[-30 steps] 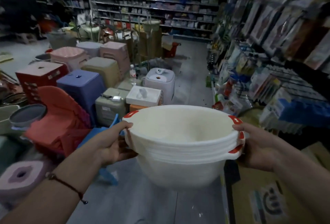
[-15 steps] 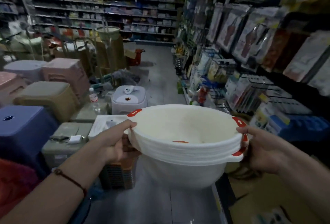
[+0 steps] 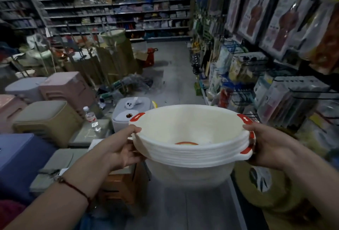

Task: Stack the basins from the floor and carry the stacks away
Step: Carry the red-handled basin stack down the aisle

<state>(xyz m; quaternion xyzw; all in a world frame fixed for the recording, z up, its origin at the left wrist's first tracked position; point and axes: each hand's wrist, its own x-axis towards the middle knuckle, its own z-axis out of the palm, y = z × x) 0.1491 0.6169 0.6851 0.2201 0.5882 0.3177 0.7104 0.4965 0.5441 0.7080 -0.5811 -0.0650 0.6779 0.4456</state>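
Stools [image 3: 45,118] slide leftward as the aisle opens ahead. Both hands, left hand [image 3: 121,149] and right hand [image 3: 269,145], grasp the stack of basins [image 3: 190,149] by its rims, so carrying away seems underway.

Dim shop aisle with grey floor [image 3: 176,83], stacked plastic stools on the left — pink stools [image 3: 67,86], tan stools [image 3: 45,118], blue stools [image 3: 20,156] — water bottle [image 3: 91,119] among them, red pallet jack [image 3: 149,57], far wall shelves [image 3: 113,7], packaged goods on hanging racks [image 3: 271,15].
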